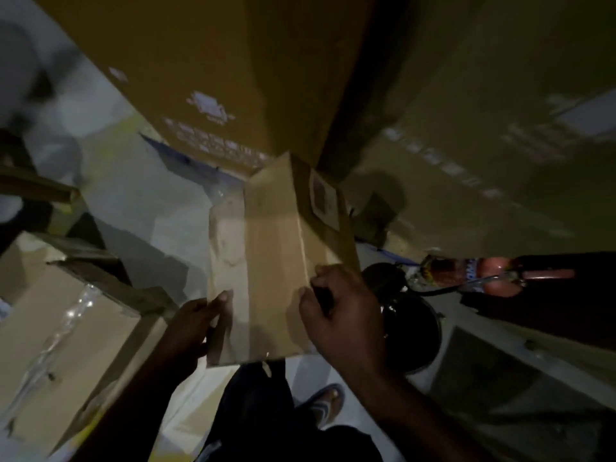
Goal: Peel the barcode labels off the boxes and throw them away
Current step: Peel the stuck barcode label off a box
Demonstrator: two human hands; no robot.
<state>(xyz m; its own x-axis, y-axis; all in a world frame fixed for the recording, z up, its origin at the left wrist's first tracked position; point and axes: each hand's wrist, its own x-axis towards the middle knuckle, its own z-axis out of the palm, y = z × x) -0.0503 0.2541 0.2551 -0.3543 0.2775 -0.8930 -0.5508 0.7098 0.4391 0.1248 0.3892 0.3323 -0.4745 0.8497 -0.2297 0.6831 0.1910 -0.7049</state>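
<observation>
Two hands, one cardboard box (pixel 273 255).
I see left hand (pixel 195 325) and right hand (pixel 343 308) fingers (pixel 321 272) curled round its side edges; the label (pixel 323 201) sits on its right face, far end.

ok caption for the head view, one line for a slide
Left hand and right hand hold a box, label unpeeled, among big cartons.

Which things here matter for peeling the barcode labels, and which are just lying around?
For the job:
- box, gripped by left hand and right hand
- label on that box
- big box with a white label

Lying about:
- open carton on the left
- red cylinder
- black round thing
- sandal
</observation>
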